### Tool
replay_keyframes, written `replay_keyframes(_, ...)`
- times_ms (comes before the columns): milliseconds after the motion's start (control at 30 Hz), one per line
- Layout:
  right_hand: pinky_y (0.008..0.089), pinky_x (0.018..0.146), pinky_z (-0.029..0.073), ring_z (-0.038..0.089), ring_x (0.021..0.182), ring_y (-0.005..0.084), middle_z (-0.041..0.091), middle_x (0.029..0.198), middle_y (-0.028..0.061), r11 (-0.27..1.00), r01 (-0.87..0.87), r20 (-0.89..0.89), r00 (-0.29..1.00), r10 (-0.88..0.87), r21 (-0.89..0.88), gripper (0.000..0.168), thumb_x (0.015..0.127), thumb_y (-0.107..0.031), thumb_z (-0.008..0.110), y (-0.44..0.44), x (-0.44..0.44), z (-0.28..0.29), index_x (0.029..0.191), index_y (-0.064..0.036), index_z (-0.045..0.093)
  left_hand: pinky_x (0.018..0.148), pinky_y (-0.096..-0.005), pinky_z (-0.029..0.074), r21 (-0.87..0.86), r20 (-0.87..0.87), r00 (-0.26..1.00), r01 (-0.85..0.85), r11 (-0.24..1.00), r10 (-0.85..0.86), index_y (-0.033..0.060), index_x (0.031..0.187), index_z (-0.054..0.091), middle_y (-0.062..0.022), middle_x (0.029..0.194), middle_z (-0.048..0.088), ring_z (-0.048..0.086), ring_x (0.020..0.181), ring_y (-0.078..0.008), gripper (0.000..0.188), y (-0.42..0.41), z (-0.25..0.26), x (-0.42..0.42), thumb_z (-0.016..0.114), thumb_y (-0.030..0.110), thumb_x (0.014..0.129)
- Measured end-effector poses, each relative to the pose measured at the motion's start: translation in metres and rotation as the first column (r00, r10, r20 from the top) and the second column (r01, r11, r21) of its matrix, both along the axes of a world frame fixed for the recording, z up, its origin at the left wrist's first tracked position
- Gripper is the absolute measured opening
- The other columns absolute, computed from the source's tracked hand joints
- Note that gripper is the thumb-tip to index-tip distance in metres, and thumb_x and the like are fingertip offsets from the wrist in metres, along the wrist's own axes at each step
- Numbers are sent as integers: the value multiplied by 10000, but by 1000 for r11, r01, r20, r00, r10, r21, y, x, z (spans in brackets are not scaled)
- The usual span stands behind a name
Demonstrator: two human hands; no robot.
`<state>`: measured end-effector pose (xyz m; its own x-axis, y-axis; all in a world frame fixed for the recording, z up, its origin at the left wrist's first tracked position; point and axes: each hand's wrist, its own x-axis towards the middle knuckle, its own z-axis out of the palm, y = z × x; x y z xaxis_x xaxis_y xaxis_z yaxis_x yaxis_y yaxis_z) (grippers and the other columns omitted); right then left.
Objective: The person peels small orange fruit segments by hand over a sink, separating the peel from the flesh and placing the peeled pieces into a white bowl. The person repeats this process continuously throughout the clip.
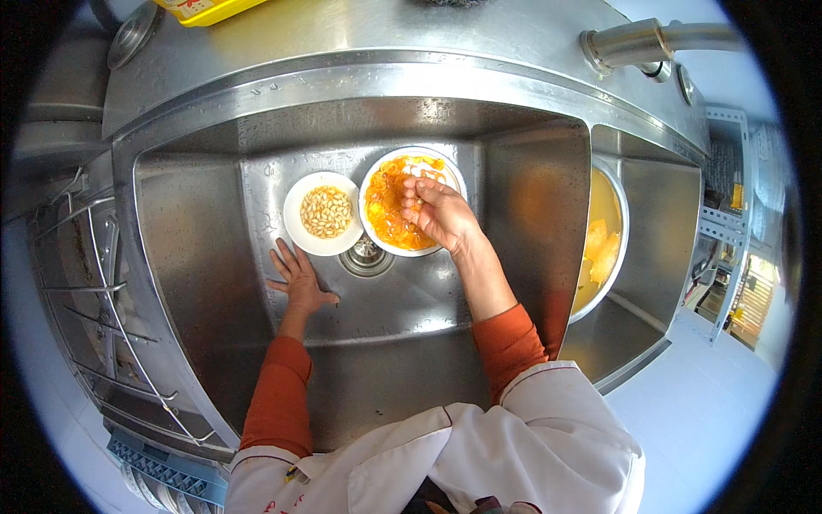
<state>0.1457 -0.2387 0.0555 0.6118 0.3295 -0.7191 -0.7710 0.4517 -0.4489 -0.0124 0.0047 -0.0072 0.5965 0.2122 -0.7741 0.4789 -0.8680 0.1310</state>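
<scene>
My right hand [440, 212] is over a white-rimmed bowl [457, 178] of wet orange pulp [385, 212], probably from a squash; its fingers are curled around at least one pale seed [420, 201]. Touching that bowl on the left stands a white bowl [292, 218] with many pale seeds [326, 212] in liquid. Just below the seed bowl, my left hand [300, 279] is spread with nothing in it, over or on the floor of the steel sink. Whether its fingertips touch the bowl cannot be told.
The sink drain [367, 257] lies below the two bowls. In the right-hand basin a large round container [620, 238] holds orange pieces in yellowish liquid. A steel faucet [629, 46] is at the upper right, a yellow plastic container [209, 11] at the upper left, a wire rack [103, 289] at the left.
</scene>
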Motion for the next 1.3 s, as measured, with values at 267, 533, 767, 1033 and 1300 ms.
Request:
replay_keyframes(267, 249, 659, 466, 546, 717, 110, 549, 819, 18, 938, 86, 332, 943, 33, -337, 132, 958, -81, 438, 32, -29, 1, 958, -57, 568, 912, -771, -7, -5, 52, 999, 5, 1000, -5, 41, 1414, -170, -215, 1435, -319, -274, 1317, -421, 1584, 1, -6, -4, 926, 337, 309)
replay_keyframes(533, 280, 796, 490, 598, 924, 155, 606, 992, 73, 560, 81, 546, 371, 751, -824, 166, 891, 2, 504, 120, -62, -23, 1035, -35, 578, 914, -771, 7, 66, -31, 999, 17, 998, -15, 41, 1416, -160, -210, 1445, -302, -257, 1326, -421, 1543, 1, -7, 0, 913, 353, 352)
replay_keyframes(767, 281, 730, 528, 619, 818, 165, 609, 951, 82, 928, 139, 364, 931, -4, -347, 152, 943, -36, 435, 5, -34, -26, 1017, -33, 568, 919, -767, 1, 5, 10, 1000, 18, 1000, -18, 51, 1404, -202, -206, 1433, -328, -280, 1317, -414, 1565, 0, -4, 0, 920, 346, 354)
replay_keyframes(1033, 290, 723, 533, 617, 815, 191, 586, 935, 115, 844, 151, 149, 985, -85, -514, 204, 955, -119, 413, -9, -5, -29, 1106, -5, 487, 921, -768, -22, -33, 46, 999, -4, 999, 6, 103, 1404, -228, -199, 1423, -348, -286, 1311, -417, 1586, 3, -4, -4, 928, 343, 346)
replay_keyframes(1300, 306, 728, 529, 602, 820, 191, 569, 917, 88, 898, 282, 159, 957, -241, -338, 192, 964, -143, 422, 5, 4, -48, 1067, -13, 519, 916, -770, -17, -6, 37, 999, 10, 1000, -10, 112, 1405, -225, -204, 1431, -331, -274, 1314, -427, 1591, 5, -11, -7, 927, 358, 336)
